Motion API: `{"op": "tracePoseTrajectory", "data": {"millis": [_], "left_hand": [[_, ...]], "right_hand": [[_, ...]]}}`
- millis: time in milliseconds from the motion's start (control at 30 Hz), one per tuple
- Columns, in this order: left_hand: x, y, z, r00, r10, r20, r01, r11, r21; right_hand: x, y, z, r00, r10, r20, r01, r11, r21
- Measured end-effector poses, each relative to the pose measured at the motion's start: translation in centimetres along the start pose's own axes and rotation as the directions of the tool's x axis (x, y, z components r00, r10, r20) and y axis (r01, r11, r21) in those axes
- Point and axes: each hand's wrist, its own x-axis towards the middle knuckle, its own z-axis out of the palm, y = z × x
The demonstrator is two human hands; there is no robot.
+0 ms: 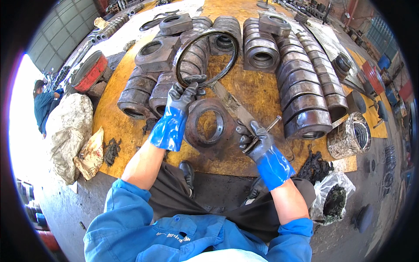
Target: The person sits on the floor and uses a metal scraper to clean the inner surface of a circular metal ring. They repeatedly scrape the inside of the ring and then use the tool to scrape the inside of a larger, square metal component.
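Observation:
My left hand (185, 97), in a dark glove with a blue cuff, holds up a large thin metal ring (207, 56) by its lower edge, tilted over the steel parts behind it. My right hand (255, 140), gloved the same way, grips a small metal rod-like tool (270, 125) that points up to the right. Between both hands a heavy round steel block with a centre hole (208, 126) lies flat on the yellow-brown board (257, 87). A long flat metal strip (235, 107) lies across the block's right side.
Rows of grey steel rings and sleeves (301, 87) cover the board behind. A red-rimmed drum (89, 72) and dirty sacks (67, 131) stand left. A plastic bag of dark grease (334, 198) sits right. Another person in blue (43, 105) works at far left.

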Motion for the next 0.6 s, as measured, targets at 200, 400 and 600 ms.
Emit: {"op": "tracePoseTrajectory", "data": {"millis": [200,400,600], "left_hand": [[-0.1,1.1,0.3,0.988,-0.109,0.109,0.091,0.984,0.154],[-0.2,1.7,0.3,0.988,-0.098,0.121,0.063,0.962,0.264],[-0.2,1.0,0.3,0.991,-0.055,0.125,-0.002,0.911,0.412]], "right_hand": [[0.4,-1.8,-1.6,0.974,-0.227,-0.02,0.225,0.97,-0.092],[0.4,-2.8,-1.6,0.967,-0.254,0.002,0.25,0.953,-0.171],[0.7,-2.4,-1.7,0.99,-0.129,-0.057,0.129,0.992,0.003]]}}
